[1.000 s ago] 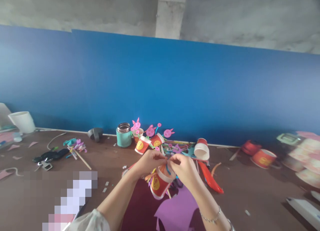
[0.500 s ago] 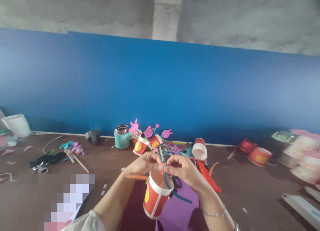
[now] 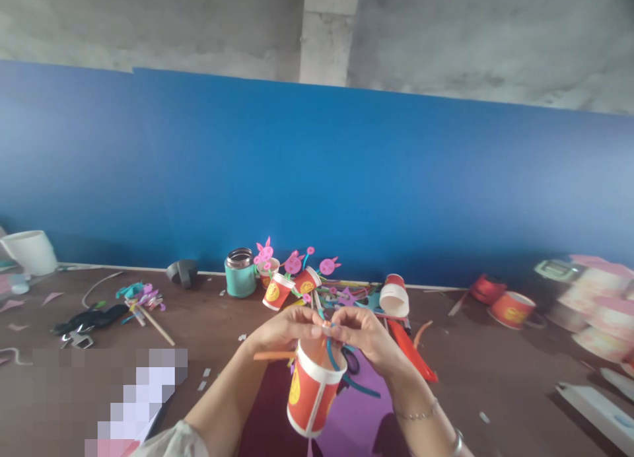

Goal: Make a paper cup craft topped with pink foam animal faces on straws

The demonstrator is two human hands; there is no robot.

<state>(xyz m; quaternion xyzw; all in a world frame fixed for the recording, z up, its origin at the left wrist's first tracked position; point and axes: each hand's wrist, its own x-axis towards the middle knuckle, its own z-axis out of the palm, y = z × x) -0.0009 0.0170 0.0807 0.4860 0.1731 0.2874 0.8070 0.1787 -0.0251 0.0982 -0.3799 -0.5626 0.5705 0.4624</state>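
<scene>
Right below my fingers is a red and white paper cup (image 3: 321,401), slightly tilted, its mouth facing up and toward me. My left hand (image 3: 292,328) and my right hand (image 3: 364,338) meet over its rim. Both are closed, thumbs and fingertips pinching strip ends together. A blue strip (image 3: 364,387) runs from the pinch over the cup mouth and curves out to the right. An orange strip (image 3: 275,356) juts out left of the cup, and orange shows inside it. How the strips join is hidden by my fingertips. A purple sheet (image 3: 359,417) lies underneath.
Behind my hands stand small cups with pink animal faces (image 3: 293,264) and a teal jar (image 3: 240,275). Black-handled scissors (image 3: 351,361) lie right of the cup. A red strip (image 3: 413,354) and a tipped cup (image 3: 395,298) lie farther right. A blue partition (image 3: 317,179) closes the back.
The cup has shifted a little and stands slightly more upright in view. My fingertips have moved slightly apart at the pinch, where a small light and orange bit now shows.
</scene>
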